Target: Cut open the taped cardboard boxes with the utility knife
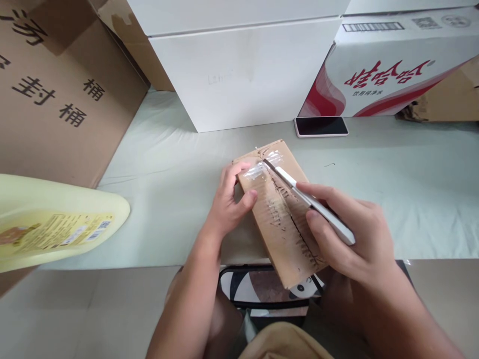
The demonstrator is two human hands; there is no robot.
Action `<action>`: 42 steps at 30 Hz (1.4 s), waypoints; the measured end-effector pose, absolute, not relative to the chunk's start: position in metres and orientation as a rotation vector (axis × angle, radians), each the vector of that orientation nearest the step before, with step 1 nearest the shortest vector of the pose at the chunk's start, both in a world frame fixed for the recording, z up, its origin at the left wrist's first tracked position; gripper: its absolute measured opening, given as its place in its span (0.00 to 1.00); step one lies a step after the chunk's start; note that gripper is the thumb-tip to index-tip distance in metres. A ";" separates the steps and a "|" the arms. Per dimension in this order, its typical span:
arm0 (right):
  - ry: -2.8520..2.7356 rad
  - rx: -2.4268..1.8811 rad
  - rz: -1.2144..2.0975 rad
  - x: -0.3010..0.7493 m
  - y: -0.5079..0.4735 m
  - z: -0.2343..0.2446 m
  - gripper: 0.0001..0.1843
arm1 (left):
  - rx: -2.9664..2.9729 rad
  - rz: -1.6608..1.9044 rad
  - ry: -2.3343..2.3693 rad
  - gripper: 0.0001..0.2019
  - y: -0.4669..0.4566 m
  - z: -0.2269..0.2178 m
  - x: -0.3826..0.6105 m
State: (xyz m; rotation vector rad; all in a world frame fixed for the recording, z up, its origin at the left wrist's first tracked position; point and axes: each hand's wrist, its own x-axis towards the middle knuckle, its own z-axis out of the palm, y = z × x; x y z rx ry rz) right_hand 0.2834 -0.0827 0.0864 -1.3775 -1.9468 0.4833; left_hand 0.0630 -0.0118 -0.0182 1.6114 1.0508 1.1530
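A small brown cardboard parcel [279, 227] sealed with clear tape lies on a pale green sheet [168, 164], tilted toward me. My left hand [229, 199] grips its left edge, thumb pressed on the top face. My right hand [348, 234] is closed around a white utility knife [314, 204]. The blade tip rests on the taped seam near the parcel's far end. A ragged cut runs along the seam under the knife.
A large brown carton [56, 94] with printed characters stands at the left. A white box [243, 70] and a red-and-white carton [392, 65] stand behind. A phone [321, 126] lies face up. A yellow bottle [52, 224] lies at left.
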 end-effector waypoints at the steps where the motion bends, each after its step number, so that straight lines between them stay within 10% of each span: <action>1: -1.975 -1.365 0.444 0.282 -0.082 0.086 0.14 | 1.606 1.152 1.056 0.32 -0.012 -0.019 0.063; 42: -1.857 -1.305 0.515 0.287 -0.087 0.075 0.16 | 1.488 1.162 1.063 0.40 -0.014 -0.017 0.063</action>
